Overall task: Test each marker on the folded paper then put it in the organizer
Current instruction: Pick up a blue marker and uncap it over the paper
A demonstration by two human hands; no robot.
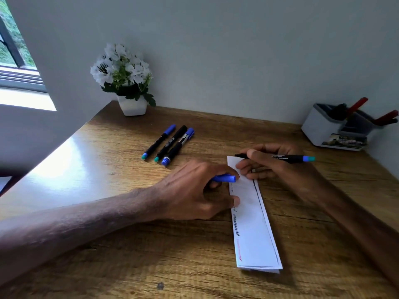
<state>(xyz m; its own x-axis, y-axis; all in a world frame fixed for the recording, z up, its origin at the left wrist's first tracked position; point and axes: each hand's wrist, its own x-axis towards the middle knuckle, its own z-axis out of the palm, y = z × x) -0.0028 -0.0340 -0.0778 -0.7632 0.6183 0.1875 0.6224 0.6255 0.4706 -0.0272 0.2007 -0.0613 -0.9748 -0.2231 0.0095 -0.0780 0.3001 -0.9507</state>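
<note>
Our right hand [274,167] pinches the uncapped marker [287,157] at the far edge of the folded paper [252,234]. Our left hand [194,188] grips the blue cap [225,178], thumb on the paper's left edge.

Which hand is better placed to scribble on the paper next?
Right: the right hand grips the uncapped marker at the folded paper; the left hand only holds the blue cap.

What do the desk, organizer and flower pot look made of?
Desk: wood or wood-look laminate, semi-gloss; grain lines, window glare. Organizer: probably plastic, matte white and grey; rounded moulded corners. Pot: smooth white ceramic or plastic; can't tell which.
</note>
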